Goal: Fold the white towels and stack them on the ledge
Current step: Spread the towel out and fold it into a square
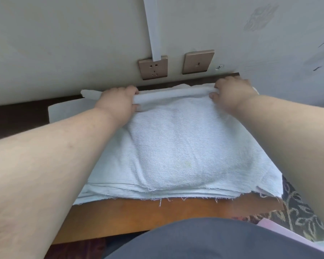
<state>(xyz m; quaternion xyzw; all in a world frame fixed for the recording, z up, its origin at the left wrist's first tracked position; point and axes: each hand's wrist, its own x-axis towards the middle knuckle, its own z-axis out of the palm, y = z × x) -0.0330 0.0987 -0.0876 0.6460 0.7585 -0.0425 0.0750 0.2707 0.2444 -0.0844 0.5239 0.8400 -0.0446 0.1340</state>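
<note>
a white towel (176, 146) lies mid-frame on a wooden ledge (138, 215), its frayed near edge toward the bottom. the left hand (118, 103) and right hand (230, 92) each have fingers curled shut on the towel's far fold (a rolled edge just below the wall (64, 43)). more folded layers seem to lie beneath, though that's hard to tell. two sockets (153, 67) sit above.
</note>
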